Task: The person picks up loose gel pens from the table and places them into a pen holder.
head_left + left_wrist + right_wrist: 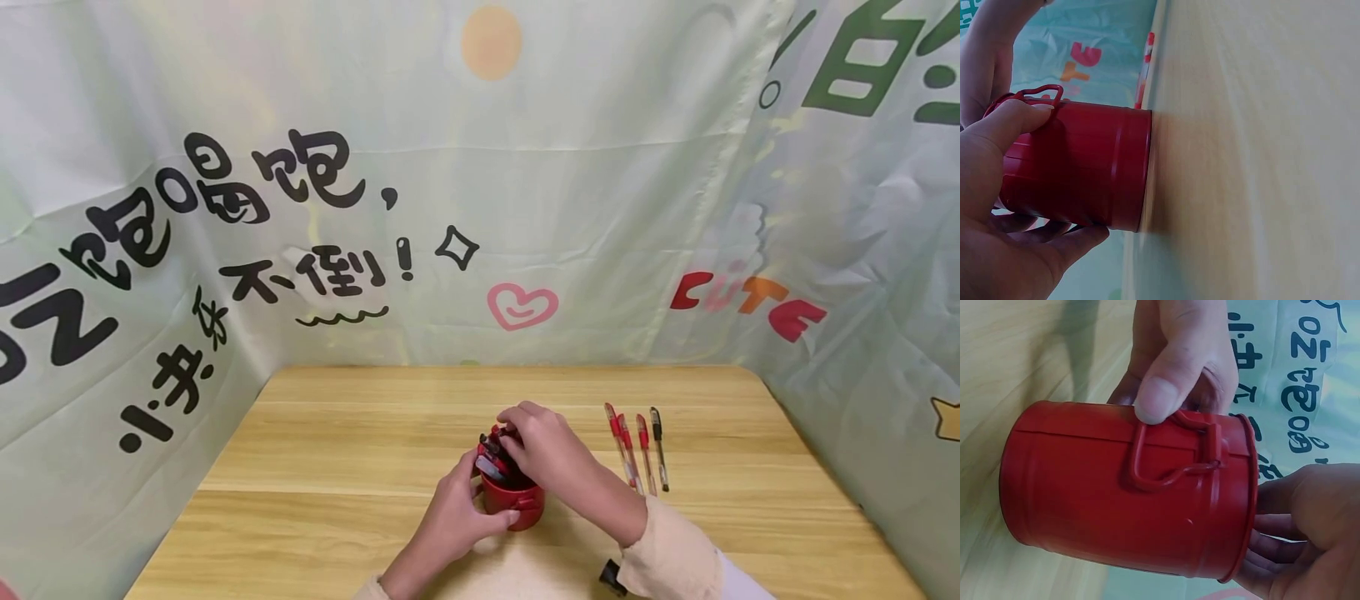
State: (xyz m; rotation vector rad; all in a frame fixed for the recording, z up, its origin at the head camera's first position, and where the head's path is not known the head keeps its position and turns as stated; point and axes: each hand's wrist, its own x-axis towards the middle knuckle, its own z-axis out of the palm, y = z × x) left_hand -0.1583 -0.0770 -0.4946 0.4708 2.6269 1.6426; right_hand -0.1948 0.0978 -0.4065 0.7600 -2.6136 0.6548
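Standing upright: red cup (504,498), mouth upward

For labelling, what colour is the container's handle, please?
The handle is red, clearest in the right wrist view.

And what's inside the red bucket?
Pens, with red and black parts showing on top. The red bucket hides their lower ends, and the right hand covers part of the bunch.

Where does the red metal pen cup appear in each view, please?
Head: the red metal pen cup is lower centre, mouth upward.
Left wrist: it appears sideways, left of centre, mouth leftward.
Right wrist: sideways again, around centre-left, mouth rightward.
Shared landmark: its loop handle, visible in all three.
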